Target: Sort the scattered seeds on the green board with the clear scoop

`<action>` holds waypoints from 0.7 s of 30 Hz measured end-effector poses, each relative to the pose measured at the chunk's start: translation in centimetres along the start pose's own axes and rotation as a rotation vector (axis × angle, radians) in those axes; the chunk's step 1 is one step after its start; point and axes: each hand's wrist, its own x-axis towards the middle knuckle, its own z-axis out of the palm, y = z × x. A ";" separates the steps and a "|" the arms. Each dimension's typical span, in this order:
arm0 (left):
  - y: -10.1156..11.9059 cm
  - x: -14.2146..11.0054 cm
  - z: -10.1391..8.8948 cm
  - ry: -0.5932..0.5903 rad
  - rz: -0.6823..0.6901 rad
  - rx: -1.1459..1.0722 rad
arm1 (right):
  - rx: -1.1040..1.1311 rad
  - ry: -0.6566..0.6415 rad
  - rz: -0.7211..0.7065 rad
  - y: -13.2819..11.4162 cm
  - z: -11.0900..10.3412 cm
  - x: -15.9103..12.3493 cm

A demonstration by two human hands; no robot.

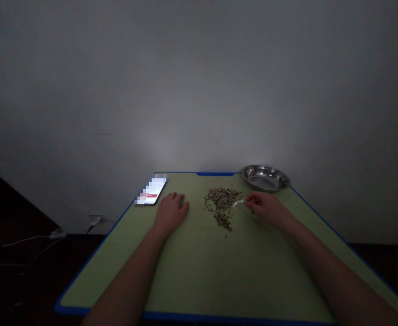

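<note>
My left hand (pixel 172 213) lies flat on the table with its fingers stretched out, holding nothing, close to a lit phone (pixel 156 190). A scatter of small dark and pale beans or seeds (pixel 223 199) covers the middle of the table, with a narrower trail of them toward me. My right hand (pixel 265 208) is closed around the handle of a small clear spoon (pixel 239 203). The spoon's tip points left, at the right edge of the scatter. Whether anything lies in the spoon cannot be made out.
A shiny metal bowl (pixel 266 178) stands at the table's back right corner, beyond my right hand. The green table (pixel 199 271) has a blue rim and stands against a grey wall (pixel 199 90). Plugs and white cables (pixel 56 234) are by the wall at the left.
</note>
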 end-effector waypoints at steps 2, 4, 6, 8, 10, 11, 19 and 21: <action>0.0 0.0 0.0 -0.005 -0.005 0.000 | -0.015 -0.001 0.006 0.4 0.0 0.1; 0.0 0.0 0.0 -0.006 -0.008 0.002 | -0.019 -0.011 -0.004 0.5 0.2 0.1; 0.0 0.0 0.0 -0.002 -0.004 0.003 | -0.014 -0.026 -0.020 0.4 0.6 0.0; 0.0 -0.1 -0.1 0.001 0.000 0.000 | -0.003 -0.044 -0.048 0.0 1.0 -0.1; 0.1 -0.1 -0.1 0.007 0.002 -0.005 | 0.008 -0.069 -0.087 -0.6 1.4 -0.4; 0.1 -0.1 -0.1 0.010 0.002 -0.007 | 0.015 -0.089 -0.105 -0.9 1.5 -0.5; 0.1 -0.2 -0.2 -0.007 -0.008 -0.026 | 0.066 -0.248 -0.168 -3.1 1.6 -1.8; 0.1 -0.2 -0.2 -0.003 -0.004 -0.025 | 0.087 -0.272 -0.183 -3.3 1.4 -1.9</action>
